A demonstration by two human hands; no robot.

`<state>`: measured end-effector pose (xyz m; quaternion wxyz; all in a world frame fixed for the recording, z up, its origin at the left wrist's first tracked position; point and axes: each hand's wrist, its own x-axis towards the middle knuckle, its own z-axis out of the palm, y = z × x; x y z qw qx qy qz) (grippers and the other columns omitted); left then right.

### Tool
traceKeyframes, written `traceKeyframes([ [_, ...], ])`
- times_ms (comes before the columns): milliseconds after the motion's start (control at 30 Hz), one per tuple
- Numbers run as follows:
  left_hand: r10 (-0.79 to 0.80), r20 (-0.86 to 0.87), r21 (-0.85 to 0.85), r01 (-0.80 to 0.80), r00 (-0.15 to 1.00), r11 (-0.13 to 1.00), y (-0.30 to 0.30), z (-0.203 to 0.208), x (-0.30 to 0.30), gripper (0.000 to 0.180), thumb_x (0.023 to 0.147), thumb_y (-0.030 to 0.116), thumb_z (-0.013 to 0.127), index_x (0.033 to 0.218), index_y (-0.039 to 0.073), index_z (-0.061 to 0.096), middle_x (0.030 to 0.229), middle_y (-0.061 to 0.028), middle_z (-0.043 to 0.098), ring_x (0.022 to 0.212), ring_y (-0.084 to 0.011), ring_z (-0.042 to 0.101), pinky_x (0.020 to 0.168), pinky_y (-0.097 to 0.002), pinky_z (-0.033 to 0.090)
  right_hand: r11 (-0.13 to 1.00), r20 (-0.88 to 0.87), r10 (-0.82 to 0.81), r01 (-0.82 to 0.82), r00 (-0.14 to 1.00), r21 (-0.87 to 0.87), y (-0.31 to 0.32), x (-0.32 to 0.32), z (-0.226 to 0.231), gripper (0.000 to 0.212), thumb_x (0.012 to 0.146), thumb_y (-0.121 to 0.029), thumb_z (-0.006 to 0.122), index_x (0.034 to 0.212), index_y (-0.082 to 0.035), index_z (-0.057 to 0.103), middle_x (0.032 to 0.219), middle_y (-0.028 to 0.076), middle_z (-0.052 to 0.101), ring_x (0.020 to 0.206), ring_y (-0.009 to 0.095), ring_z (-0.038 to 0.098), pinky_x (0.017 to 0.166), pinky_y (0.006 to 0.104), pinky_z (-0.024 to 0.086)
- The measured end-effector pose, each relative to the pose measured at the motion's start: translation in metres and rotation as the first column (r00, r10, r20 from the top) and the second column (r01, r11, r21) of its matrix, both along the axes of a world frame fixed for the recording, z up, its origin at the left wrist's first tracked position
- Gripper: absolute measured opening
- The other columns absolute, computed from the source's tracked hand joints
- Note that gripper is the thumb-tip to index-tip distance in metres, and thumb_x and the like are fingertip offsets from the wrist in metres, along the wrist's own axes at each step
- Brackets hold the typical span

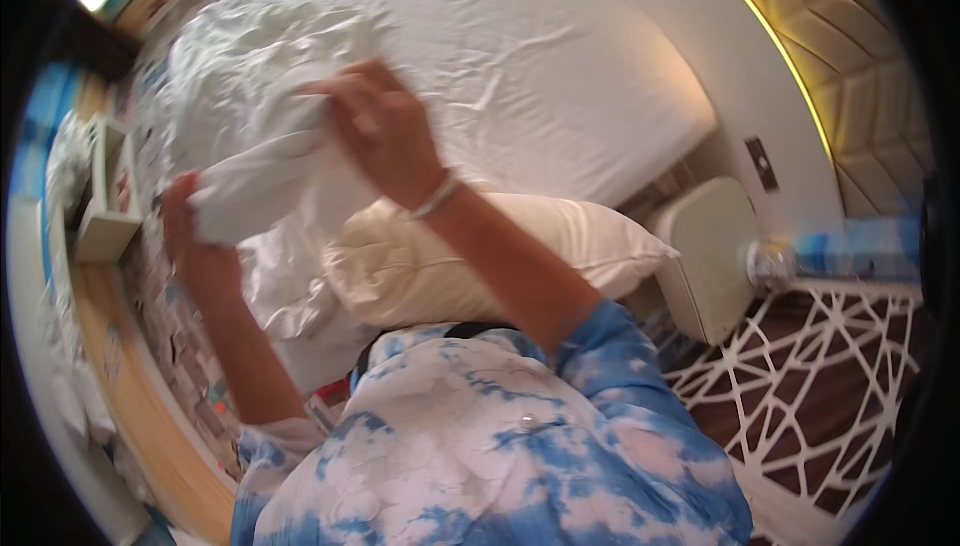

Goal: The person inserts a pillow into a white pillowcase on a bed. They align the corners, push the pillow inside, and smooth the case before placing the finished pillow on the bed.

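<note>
A white cloth (pixel 265 181) is stretched between my two hands above the near left part of the bed; whether it is a pillowcase or a sheet I cannot tell. My left hand (pixel 200 246) grips its lower left end. Higher up and to the right, my right hand (pixel 385 131) has its fingers closed on the other end, slightly blurred. Below my right forearm lies a cream pillow (pixel 560 231) at the bed's near edge. Behind the cloth, crumpled white bedding (pixel 250 41) is heaped on the left side of the white-sheeted mattress (pixel 560 76).
A pale headboard panel with a socket plate (pixel 762 164) rises at the right, beside a rounded cream bedside cabinet (pixel 705 256). A white lattice screen (pixel 810 376) stands at lower right. Along the left are a small white open shelf (pixel 110 196) and a wooden ledge (pixel 140 376).
</note>
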<state>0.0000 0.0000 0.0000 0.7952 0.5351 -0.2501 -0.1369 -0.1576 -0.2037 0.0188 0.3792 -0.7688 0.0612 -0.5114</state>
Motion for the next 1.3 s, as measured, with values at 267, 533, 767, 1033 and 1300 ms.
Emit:
traceKeyframes([
  [267,-0.054,-0.245,-0.17,0.012,0.968,0.985,-0.032,-0.003,-0.031,0.016,0.094,0.011,0.056,0.104,0.001,0.065,0.098,-0.0034,0.065,0.085,-0.008,0.058,0.075,-0.0227,0.048,0.841,-0.37,0.347,-0.111,0.862,0.53,-0.016,-0.037,-0.056,0.014,0.093,-0.016,0.057,0.096,-0.003,0.061,0.081,0.004,0.06,0.073,0.012,0.054,0.067,0.0231,0.043],
  [533,-0.147,-0.198,0.149,0.178,0.969,0.973,-0.05,-0.031,-0.078,0.071,0.087,0.006,0.065,0.144,0.0,0.024,0.13,-0.0114,0.05,0.118,-0.0181,0.05,0.1,-0.0311,0.041,-0.028,0.298,0.447,-0.32,0.843,0.947,-0.019,-0.034,-0.06,0.017,0.098,-0.016,0.048,0.105,-0.005,0.059,0.089,0.0,0.062,0.079,0.006,0.058,0.068,0.021,0.049],
  [767,-0.327,-0.657,-0.032,0.409,0.679,0.912,-0.046,-0.098,-0.096,0.028,0.092,0.014,0.059,0.117,0.001,0.057,0.107,-0.0082,0.065,0.094,-0.014,0.063,0.081,-0.0271,0.051,0.686,-0.312,0.143,0.133,0.939,0.715,-0.03,-0.041,-0.091,0.015,0.091,-0.011,0.054,0.102,-0.002,0.057,0.092,0.007,0.06,0.078,0.015,0.058,0.069,0.029,0.05],
  [1033,-0.308,-0.11,0.306,0.327,0.945,0.894,-0.062,-0.049,-0.096,0.025,0.089,0.004,0.06,0.114,0.001,0.06,0.1,-0.0062,0.064,0.088,-0.0151,0.062,0.08,-0.0247,0.049,0.49,-0.087,0.519,-0.213,0.85,0.846,0.027,-0.048,-0.056,0.027,0.089,-0.024,0.065,0.102,-0.001,0.059,0.089,0.005,0.063,0.078,0.009,0.058,0.069,0.0246,0.048],
  [1300,-0.308,-0.309,0.271,0.394,0.9,0.878,-0.073,-0.07,-0.117,0.046,0.087,0.009,0.065,0.13,-0.002,0.052,0.095,-0.0004,0.057,0.086,-0.0077,0.053,0.078,-0.0219,0.044,0.478,-0.131,0.26,-0.01,0.957,0.878,0.013,-0.064,-0.093,0.022,0.097,-0.022,0.054,0.092,-0.002,0.063,0.078,-0.003,0.058,0.073,0.003,0.047,0.066,0.022,0.043],
])
